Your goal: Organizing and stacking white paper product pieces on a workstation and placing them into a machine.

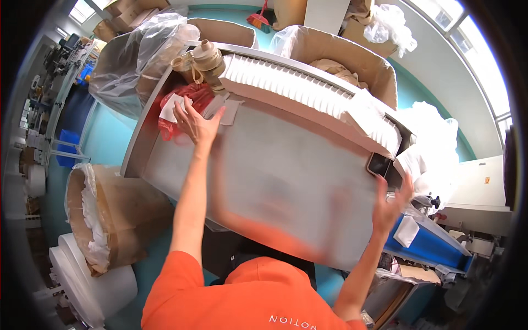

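My left hand (198,122) is above the left side of the grey metal table (286,165), fingers spread, holding nothing. Beside it lie a crumpled red plastic bag (202,99) and some loose white pieces (228,113) that look like paper or cloth. At the right edge my right hand (391,204) is raised, slightly blurred, with its fingers apart and nothing in them. A dark phone (378,164) lies just beyond its fingertips. Along the table's far edge runs a long row of white folded pieces (297,91), packed upright side by side.
A beige bottle (209,61) stands at the far left corner. Behind the table are large cardboard boxes (379,77), one covered by clear plastic (124,71). On the right a blue conveyor belt (426,242) carries a white piece (406,231). A brown lined container (118,214) stands left.
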